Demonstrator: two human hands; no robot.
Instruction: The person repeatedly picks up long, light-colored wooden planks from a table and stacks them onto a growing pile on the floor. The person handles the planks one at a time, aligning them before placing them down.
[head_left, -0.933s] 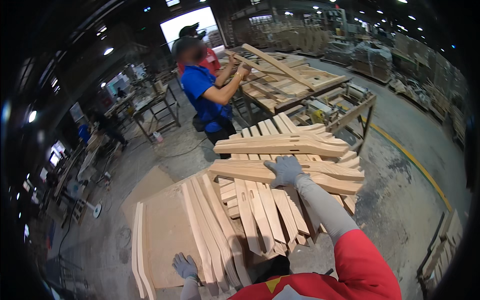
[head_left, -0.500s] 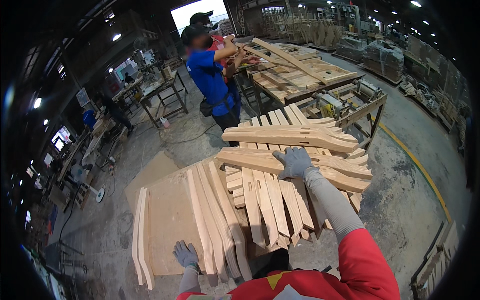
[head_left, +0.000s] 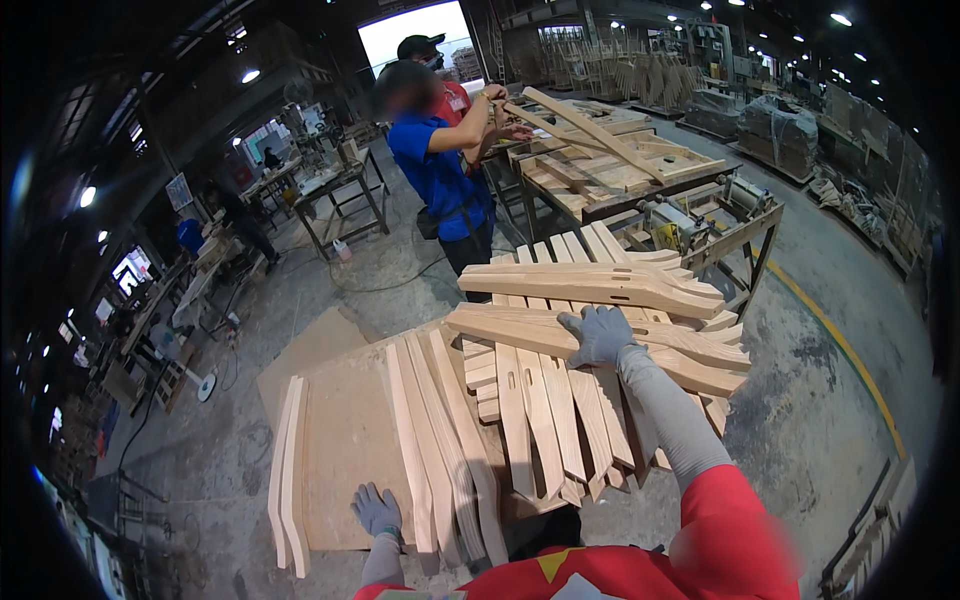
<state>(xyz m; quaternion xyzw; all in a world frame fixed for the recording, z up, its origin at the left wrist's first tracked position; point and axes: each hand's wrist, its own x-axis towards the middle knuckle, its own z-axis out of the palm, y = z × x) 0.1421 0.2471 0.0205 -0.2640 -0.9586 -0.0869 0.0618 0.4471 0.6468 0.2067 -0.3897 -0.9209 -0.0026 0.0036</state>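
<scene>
My gloved right hand [head_left: 600, 336] lies over a curved wooden leg [head_left: 515, 330] on top of a stack, its fingers bent over the far edge and its thumb along the wood. A second slotted leg [head_left: 590, 283] rests just beyond it. Beneath them, several similar pale legs [head_left: 548, 425] lie crosswise, some with slots. My gloved left hand [head_left: 377, 510] is open, fingers spread, at the near part of a flat brown board [head_left: 345, 460]. On that board, two curved pieces [head_left: 289, 470] stand to its left and several more [head_left: 440, 450] to its right.
Ahead, a person in a blue shirt [head_left: 440, 170] and another in red work at a bench [head_left: 600, 190] with long wooden parts. A metal-framed stand with rollers [head_left: 735, 225] sits right of the stack. A yellow floor line [head_left: 830, 330] runs along the right.
The whole view has shifted slightly, moving the scene a little right and down. Both hands stay at much the same places on the wood and the board.
</scene>
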